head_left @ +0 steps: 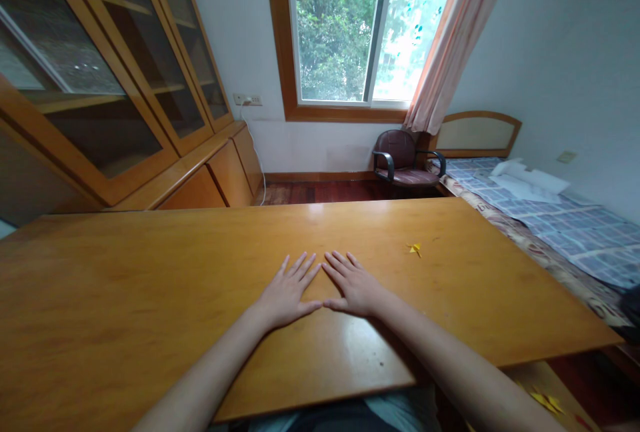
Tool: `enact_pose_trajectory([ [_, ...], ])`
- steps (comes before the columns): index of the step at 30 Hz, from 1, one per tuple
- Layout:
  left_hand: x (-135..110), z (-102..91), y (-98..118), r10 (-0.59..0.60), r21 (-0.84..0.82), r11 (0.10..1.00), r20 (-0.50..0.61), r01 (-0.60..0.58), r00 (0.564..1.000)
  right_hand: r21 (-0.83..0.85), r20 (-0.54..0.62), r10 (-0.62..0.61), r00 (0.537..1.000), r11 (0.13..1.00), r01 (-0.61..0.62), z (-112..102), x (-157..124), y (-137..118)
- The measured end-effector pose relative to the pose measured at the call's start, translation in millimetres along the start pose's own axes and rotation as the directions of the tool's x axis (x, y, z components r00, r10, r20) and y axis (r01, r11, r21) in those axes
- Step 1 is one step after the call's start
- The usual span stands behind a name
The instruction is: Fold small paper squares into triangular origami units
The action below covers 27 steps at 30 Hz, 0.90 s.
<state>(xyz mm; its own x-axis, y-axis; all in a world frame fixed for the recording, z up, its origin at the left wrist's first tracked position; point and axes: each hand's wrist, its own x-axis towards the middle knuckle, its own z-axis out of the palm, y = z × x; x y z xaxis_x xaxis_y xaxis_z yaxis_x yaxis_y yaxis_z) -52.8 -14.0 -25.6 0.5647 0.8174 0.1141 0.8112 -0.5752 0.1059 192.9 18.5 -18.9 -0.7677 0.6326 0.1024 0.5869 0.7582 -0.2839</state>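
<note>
My left hand (289,291) lies flat on the wooden table (150,272), palm down with its fingers spread. Beside it, my right hand (354,285) rests the same way, also holding nothing. The two thumbs meet or nearly meet at the tips, and the index fingertips come close together. To the right of my right hand a small folded yellow piece (415,249), perhaps paper, sits on the tabletop.
Glass-doored cabinets (135,79) stand along the left. Past the table's far edge are a window (340,32) and a maroon armchair (397,152). A bed (550,219) lies to the right. More yellow pieces (547,402) rest on a lower surface at bottom right.
</note>
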Motion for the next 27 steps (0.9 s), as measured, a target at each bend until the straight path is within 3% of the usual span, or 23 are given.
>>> enact_pose_trajectory([
  [9, 0, 0.7, -3, -0.021, -0.030, 0.999, -0.054, 0.019, 0.998, 0.033, -0.059, 0.002, 0.998, 0.999, 0.000, 1, 0, -1],
  [13, -1, 1.4, -9, -0.037, -0.088, 0.996, -0.121, 0.026, 0.992, 0.117, -0.173, 0.023, 0.985, 0.993, -0.003, 2, -2, 2],
  [17, -4, -1.1, -14, -0.074, -0.234, 0.972, -0.262, 0.011, 0.962, 0.326, -0.305, 0.095, 0.947, 0.945, 0.011, 2, -2, 10],
  [22, -7, -5.6, -14, -0.106, -0.363, 0.931, -0.327, -0.021, 0.939, 0.674, -0.281, 0.359, 0.890, 0.734, -0.083, 2, -4, 26],
  [27, -7, -8.7, -12, -0.089, -0.392, 0.919, -0.303, -0.038, 0.949, 0.937, -0.149, 0.520, 0.841, 0.347, -0.049, 2, -8, 41],
])
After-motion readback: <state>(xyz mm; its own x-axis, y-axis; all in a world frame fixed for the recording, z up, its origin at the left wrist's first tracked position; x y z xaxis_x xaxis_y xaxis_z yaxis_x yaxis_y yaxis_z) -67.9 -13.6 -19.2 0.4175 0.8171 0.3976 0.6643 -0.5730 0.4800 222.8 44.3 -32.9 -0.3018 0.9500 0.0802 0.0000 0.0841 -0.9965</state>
